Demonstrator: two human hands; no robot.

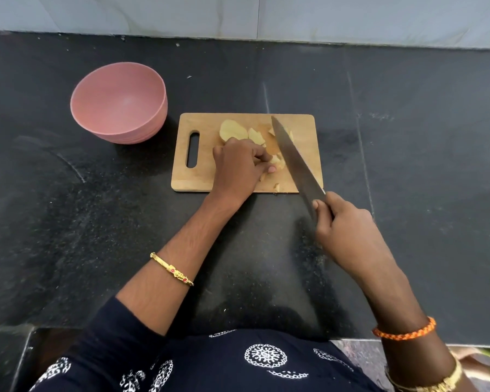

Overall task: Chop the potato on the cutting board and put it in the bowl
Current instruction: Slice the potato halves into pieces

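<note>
Curled left hand [239, 162] pins potato [276, 161] pieces mid-board [306, 131]; right hand [341, 222] fist-grips knife [292, 154], long steel blade angled beside the fingers. Risk: knuckles v. close to edge, wet pale slices could slip w/ pressure. Board smooth wood; bowl [119, 100] pink, matte, round, empty, left of board.

A single head-worn wide-angle view looks steeply down and forward from above the person's torso, onto the dark counter [68, 222]. The cutting board [309, 142] sits near frame centre, close below; the wall strip runs along the top edge, lines bowing outward.
</note>
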